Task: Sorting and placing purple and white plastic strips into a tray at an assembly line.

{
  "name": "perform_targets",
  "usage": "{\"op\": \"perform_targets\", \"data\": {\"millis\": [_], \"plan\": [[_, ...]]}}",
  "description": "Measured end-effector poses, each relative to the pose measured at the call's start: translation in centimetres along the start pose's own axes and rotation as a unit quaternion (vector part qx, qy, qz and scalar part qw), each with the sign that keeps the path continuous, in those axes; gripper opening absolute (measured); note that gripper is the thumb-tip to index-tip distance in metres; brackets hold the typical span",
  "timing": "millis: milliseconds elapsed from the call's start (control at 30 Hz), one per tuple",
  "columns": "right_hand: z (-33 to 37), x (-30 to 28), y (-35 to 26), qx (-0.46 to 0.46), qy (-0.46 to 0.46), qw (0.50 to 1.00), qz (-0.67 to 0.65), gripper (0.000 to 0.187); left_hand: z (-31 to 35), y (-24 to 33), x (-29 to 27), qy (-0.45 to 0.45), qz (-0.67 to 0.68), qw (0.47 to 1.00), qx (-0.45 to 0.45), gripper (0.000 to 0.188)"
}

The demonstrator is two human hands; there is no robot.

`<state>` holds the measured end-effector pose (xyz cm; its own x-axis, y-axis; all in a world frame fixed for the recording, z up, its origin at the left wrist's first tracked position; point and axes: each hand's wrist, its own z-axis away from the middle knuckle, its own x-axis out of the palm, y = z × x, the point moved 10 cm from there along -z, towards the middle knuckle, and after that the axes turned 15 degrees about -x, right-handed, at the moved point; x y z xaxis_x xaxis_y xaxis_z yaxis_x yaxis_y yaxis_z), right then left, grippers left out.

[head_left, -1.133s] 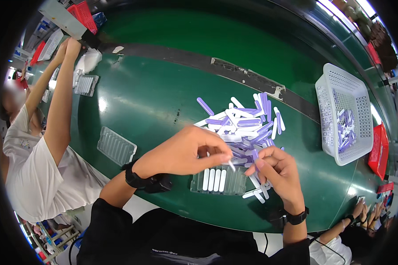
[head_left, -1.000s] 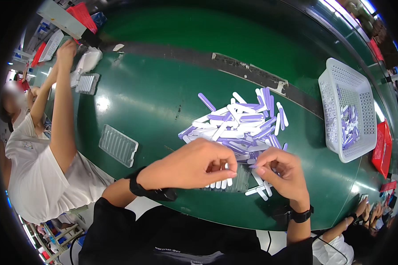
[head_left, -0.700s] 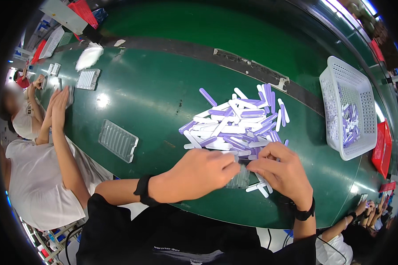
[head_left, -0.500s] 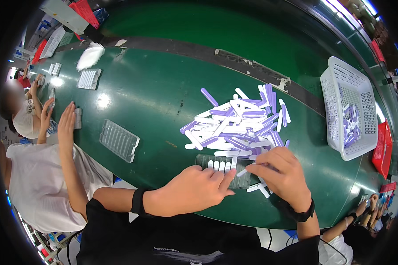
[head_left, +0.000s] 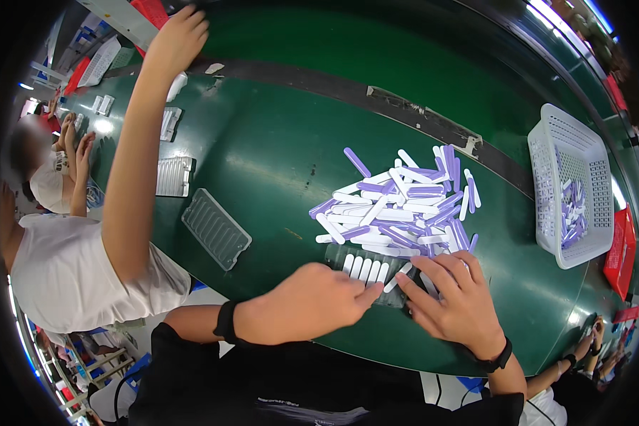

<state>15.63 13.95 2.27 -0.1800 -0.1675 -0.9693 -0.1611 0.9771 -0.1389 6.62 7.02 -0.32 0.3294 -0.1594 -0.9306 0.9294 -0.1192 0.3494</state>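
A clear ribbed plastic tray [head_left: 339, 254] lies before me, holding a row of several white round-ended flat sticks [head_left: 366, 270]. My left hand [head_left: 309, 304] is closed, its fingers curled and its index fingertip against the tray at the lower end of the row. What its fingers hold, if anything, is hidden. My right hand [head_left: 453, 302] pinches one white stick [head_left: 398, 277], tilted over the tray's right part. Its other fingers spread over the tray's right end. Just beyond lies a loose pile of white and purple sticks [head_left: 405, 202].
An empty clear tray [head_left: 216, 228] lies to the left, beside a ribbed tray [head_left: 174, 176]. A co-worker's arm [head_left: 131, 156] reaches across the table at left. A white basket [head_left: 575, 199] holding sticks and a red bin [head_left: 620, 248] stand at right.
The end stick in the row now lies level with the others. My right hand's fingers have spread. The co-worker's arm has swung up and forward, and the whole view has shifted slightly.
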Motion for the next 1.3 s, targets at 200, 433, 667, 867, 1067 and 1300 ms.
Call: {"op": "perform_targets", "data": {"millis": [200, 433, 667, 867, 1067, 1300], "plan": [[0.3, 1.4, -0.4, -0.002, -0.036, 0.999, 0.022, 0.036, -1.8, -7.4, -3.8, 0.131, 0.121, 0.964, -0.195, 0.016], [-0.5, 1.3, 0.4, 0.015, -0.063, 0.998, -0.02, 0.04, -2.9, -9.1, -3.0, 0.099, 0.149, 0.964, -0.198, 0.019], [0.1, 1.0, -1.1, -0.046, -0.024, 0.996, 0.067, 0.021, -3.2, -10.3, -2.0, 0.066, 0.224, 0.944, -0.234, 0.019], [-1.6, -0.7, 1.9, 0.025, 0.1, 0.985, -0.137, 0.009, -2.5, -11.8, -4.1, 0.153, 0.265, 0.916, -0.259, 0.018], [-2.4, 0.9, 6.8, 0.225, 0.135, 0.957, -0.125, 0.012, -1.7, -12.9, -3.5, 0.081, 0.326, 0.899, -0.28, 0.013], [-1.8, 2.5, 7.3, 0.259, 0.09, 0.949, -0.155, 0.012, -0.9, -13.4, 0.4, 0.024, 0.614, 0.75, -0.244, 0.028]]}}
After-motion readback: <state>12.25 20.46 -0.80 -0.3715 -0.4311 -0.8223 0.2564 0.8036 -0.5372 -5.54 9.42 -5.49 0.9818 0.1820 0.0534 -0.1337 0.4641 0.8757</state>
